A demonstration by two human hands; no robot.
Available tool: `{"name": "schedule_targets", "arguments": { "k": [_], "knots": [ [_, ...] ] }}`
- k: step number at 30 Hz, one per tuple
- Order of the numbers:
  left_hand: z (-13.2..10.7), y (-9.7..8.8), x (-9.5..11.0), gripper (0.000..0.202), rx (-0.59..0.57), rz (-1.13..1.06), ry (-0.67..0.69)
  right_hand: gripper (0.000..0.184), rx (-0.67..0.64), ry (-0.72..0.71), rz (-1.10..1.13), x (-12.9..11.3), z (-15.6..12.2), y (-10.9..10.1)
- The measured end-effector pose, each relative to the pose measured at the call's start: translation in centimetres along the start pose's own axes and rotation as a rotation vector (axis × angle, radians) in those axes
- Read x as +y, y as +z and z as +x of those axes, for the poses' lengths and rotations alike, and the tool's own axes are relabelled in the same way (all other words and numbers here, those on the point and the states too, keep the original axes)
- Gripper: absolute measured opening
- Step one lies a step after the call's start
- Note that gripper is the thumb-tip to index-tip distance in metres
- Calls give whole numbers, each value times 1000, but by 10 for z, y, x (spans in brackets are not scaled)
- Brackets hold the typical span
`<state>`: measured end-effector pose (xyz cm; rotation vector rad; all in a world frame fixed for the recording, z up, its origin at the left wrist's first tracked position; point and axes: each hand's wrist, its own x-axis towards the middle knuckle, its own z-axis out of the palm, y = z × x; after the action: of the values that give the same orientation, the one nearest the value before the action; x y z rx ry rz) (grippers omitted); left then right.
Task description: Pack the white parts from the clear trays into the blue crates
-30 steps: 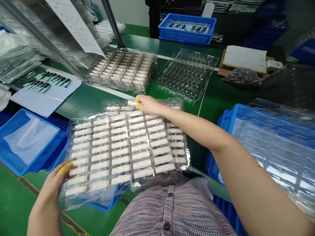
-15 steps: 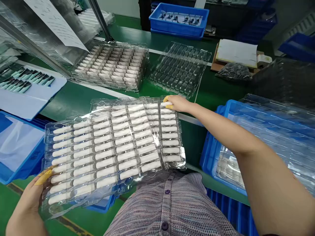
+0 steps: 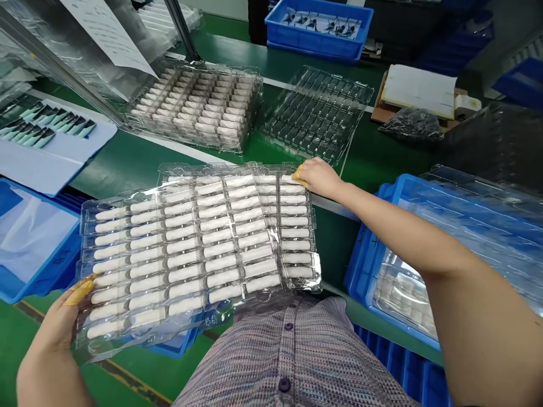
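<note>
My left hand [image 3: 63,322], with a yellow finger cot on the thumb, grips the near left edge of a clear plastic blister tray [image 3: 85,345] filled with rows of white cylindrical pieces [image 3: 186,249]. This tray lies tilted over a second filled tray [image 3: 303,260] on the green table edge. My right hand [image 3: 316,175], also with yellow fingertips, reaches across and pinches at a white piece [image 3: 288,180] in the far right corner of the lower tray.
A stack of filled trays [image 3: 203,104] and an empty clear tray [image 3: 318,113] lie further back on the green conveyor [image 3: 127,161]. Blue bins [image 3: 365,254] with clear trays stand at right, another blue bin [image 3: 25,288] at left, one [image 3: 318,28] at back.
My right hand moved from the middle of the far row to the far right corner. The upper tray shifted left and slightly toward me in my left hand.
</note>
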<state>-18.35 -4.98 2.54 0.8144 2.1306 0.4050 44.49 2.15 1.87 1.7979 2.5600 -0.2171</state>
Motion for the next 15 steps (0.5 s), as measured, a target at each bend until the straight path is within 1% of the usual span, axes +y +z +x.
{"name": "schedule_targets", "arguments": {
  "k": [2,4,6,8,11,12,15],
  "knots": [
    [1,-2,4,48,43,-150,58,35,-30,-35,-51,-1,1,-2],
    [4,-2,11,42,22,-159,100,36,-44,-71,-89,-2,5,-3],
    [11,0,21,47,4,-155,133,36,-48,-93,-89,-1,10,-3],
    [19,4,33,57,21,-152,152,35,-68,-101,-65,1,12,-3],
    [32,14,50,68,27,-165,184,44,-135,-104,-62,4,10,-5],
    [34,18,55,69,11,-174,198,44,-152,-106,-71,4,9,-6],
    [39,28,65,63,-18,-196,220,33,-145,-84,-78,2,8,-8]
  ]
}}
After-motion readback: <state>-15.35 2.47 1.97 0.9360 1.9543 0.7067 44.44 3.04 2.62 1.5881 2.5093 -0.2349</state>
